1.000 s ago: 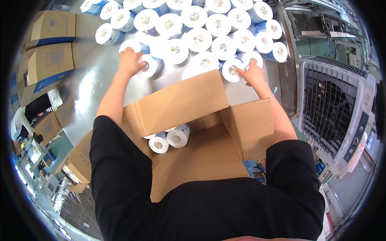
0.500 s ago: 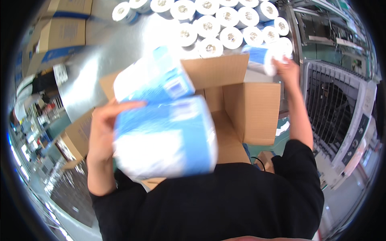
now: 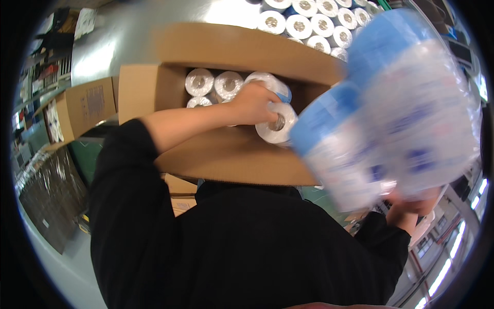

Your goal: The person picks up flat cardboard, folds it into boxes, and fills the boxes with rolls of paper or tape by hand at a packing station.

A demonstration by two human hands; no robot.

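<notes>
Steel-grey table top [image 3: 136, 20] stretches across the back, the largest surface here. In front of it stands a brown cardboard box [image 3: 236, 46], top unsealed, its long flaps folded outward. At left sits a second carton [image 3: 92, 103], with a dark film-wrapped stack [image 3: 49, 201] below it. Looming at right, blurred and close to the camera, are two blue-and-white wrapped rolls [image 3: 411, 113]; the right hand [image 3: 414, 203] grips them from their lower end, though its fingers are mostly hidden. Half a second ago the left hand [image 3: 254, 103] had its pair of rolls above the box; now that pair [image 3: 278, 123] is down in the opening, and the right hand's rolls have come away from the table. So the box is filling, with one pair at its mouth and another off the table. The left hand's fingers are closed on its pair, thumb at the nearer roll's core. More white rolls [image 3: 199, 81] stand on end in the box's left part, and a cluster of rolls [image 3: 322, 24] remains on the table. The left forearm crosses the opening, covering some packed rolls, and the raised pair hides the box's right end.
</notes>
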